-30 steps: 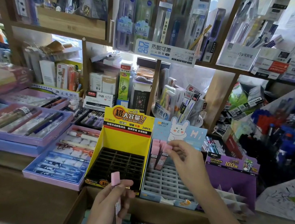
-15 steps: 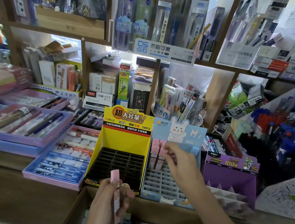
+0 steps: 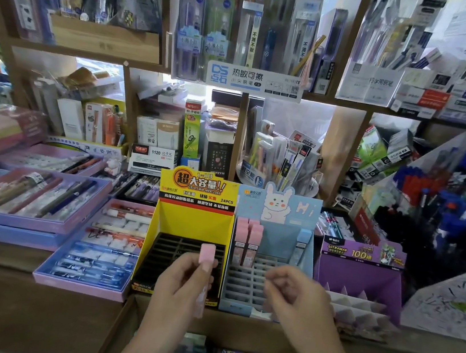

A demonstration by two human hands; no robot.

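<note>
From where I am standing, the blue display box (image 3: 304, 264) is sitting near the front edge of the table (image 3: 0, 287) and is being hemmed in on both sides. The yellow display box (image 3: 189, 221) is pressing against its left wall, and the purple display box (image 3: 361, 275) is standing just beside its right wall. Most of its grey grid is lying open, with a cluster of pink cases (image 3: 247, 238) standing upright in its back left corner and a single blue case (image 3: 302, 246) leaning in its back right corner. Both hands are hovering just in front of its low front rim, above an open carton (image 3: 234, 327) of coloured packs sitting below the box. The left hand (image 3: 180, 285) is pinching a pink lead case (image 3: 207, 253) upright between thumb and fingers, holding it just left of the blue box's front left corner. The right hand (image 3: 295, 298) is hanging before the middle of the box's front with its fingers curled. It is showing up blurred, so I cannot tell whether it is pinching anything.
</note>
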